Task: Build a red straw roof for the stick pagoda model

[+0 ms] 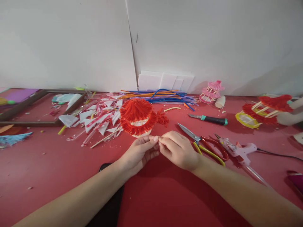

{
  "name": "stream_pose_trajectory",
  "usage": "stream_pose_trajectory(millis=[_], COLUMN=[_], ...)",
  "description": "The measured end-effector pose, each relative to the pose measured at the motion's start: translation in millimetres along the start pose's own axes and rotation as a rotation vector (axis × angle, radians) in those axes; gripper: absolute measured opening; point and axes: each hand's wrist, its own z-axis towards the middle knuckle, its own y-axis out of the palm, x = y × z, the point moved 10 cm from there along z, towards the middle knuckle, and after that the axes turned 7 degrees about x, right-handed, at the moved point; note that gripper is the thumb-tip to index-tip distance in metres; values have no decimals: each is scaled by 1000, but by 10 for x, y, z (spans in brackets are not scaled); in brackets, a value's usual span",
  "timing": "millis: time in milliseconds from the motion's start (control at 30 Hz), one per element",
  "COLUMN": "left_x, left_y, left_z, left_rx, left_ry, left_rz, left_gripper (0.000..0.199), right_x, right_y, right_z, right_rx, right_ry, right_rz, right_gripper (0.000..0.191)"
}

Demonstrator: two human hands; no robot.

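Observation:
My left hand [145, 150] and my right hand [178, 148] meet over the middle of the red table, thumbs and fingertips pinched close together. Whatever sits between the fingertips is too small to make out. Just beyond them stands a small tiered model with a red fringed roof [136, 110] and a second red fringed ring under it; its pale base is partly behind my left fingers. Touching its right side is a tuft of red fuzzy strips [162, 118]. Scissors [201, 140] with red and yellow handles lie right of my right hand.
A pink hot glue gun [239, 149] and a utility knife [210, 119] lie to the right. Pipe cleaners [153, 96] and plastic scraps [94, 118] spread along the back. Another red model [267, 110] and a pink one [211, 91] stand rightward. A dark flat object [109, 201] lies under my left forearm.

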Motion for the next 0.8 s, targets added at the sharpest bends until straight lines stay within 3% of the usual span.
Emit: stream_pose_trajectory(millis=[167,300,367,433,600,800], left_x=[168,302,362,402,403,367], left_y=[24,79,125,191,365,379], left_z=[-38,-112,-158,-213,-381,-416], left_rx=[-4,-26,-44,-75,-166,-181], left_ry=[196,362,435,497,633,697], left_rz=[134,292,373,456,616,701], left_gripper=[46,43,43,41,32,27], right_x=[152,513,572,559,507,500], right_y=[-27,45,100,165,441,544], right_z=[76,45,-41,-123,-340,-416], right_rx=[-102,-506,-702,-796,-828,-816], right_ry=[109,310,352,377,435,418], right_rz=[8,-134,-91,6,213,287], right_gripper=[13,35,45,46,4,16])
